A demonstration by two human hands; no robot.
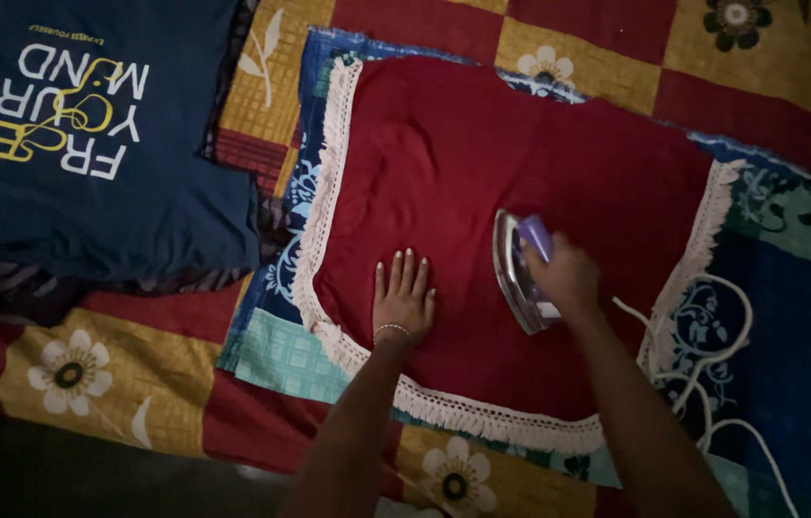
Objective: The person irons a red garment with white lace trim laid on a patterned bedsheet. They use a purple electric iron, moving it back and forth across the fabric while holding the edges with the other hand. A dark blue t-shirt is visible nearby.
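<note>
While the left hand (403, 299) lies flat, fingers together, on the fringed red cloth (482, 173), the right hand (566, 275) clasps the electric iron (520, 273).

Iron (517, 271) on fringed cloth (482, 153), shirt (89, 144) far left.

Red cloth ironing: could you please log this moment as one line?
left hand: flat on red cloth | right hand: grip on iron handle | cord: right
</note>
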